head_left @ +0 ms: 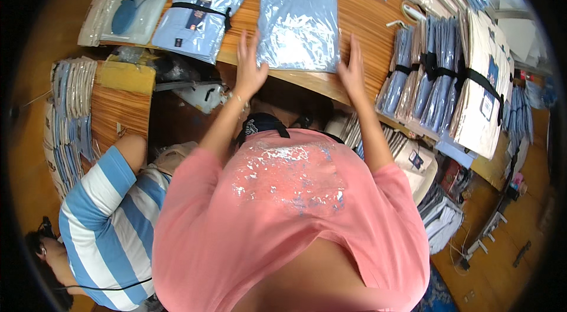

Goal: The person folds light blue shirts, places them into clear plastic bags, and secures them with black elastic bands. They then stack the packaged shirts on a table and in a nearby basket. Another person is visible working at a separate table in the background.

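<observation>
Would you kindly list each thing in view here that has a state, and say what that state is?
Bagged blue garment: sealed in clear plastic, flat on the table.
Left hand: open, at the bag's left edge.
Right hand: open, at the bag's right corner.
Strapped blue bundle: lying flat, tied with a black band.
Upright stack: on edge, strapped.

The single head view looks steeply down from above the person's pink shirt (283, 217), facing forward over the long wooden plank table (366, 13), which lies close below; fisheye bending curves its edges.
</observation>
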Available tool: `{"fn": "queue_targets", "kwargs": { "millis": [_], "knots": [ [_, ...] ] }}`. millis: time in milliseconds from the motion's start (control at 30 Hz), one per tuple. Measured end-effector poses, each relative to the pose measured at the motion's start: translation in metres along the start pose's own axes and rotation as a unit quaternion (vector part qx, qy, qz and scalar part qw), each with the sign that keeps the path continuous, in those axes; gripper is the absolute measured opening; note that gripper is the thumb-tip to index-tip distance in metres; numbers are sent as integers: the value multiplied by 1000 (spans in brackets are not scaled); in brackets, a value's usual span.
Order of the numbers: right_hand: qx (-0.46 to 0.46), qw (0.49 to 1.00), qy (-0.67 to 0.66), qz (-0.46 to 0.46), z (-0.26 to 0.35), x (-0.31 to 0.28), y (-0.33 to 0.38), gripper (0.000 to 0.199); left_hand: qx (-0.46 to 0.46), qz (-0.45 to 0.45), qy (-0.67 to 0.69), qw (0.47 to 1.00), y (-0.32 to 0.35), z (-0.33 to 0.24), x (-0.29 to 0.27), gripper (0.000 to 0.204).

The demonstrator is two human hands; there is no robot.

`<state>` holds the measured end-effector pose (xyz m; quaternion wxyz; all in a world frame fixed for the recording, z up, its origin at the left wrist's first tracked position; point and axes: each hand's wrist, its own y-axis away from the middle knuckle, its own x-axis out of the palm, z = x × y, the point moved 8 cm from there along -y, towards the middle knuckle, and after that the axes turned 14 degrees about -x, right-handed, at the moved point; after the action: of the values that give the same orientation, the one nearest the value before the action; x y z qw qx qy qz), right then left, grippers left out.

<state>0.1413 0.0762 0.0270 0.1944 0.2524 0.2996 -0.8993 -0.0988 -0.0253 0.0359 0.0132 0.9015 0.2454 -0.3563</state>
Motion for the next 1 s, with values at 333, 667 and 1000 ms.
{"fn": "queue_targets", "kwargs": {
  "millis": [333, 667, 1000],
  "knots": [
    [-116, 965, 235, 28, 37, 19, 12, 34, 44, 89, -64, 993, 22, 3, -2, 56],
    [-189, 964, 143, -123, 124, -105, -94, 23, 204, -189, 110, 954, -50, -118, -113, 9],
    [35, 968, 237, -74, -26, -35, -127, 38, 6, -92, -36, 995, -166, -41, 28, 28]
  ]
}}
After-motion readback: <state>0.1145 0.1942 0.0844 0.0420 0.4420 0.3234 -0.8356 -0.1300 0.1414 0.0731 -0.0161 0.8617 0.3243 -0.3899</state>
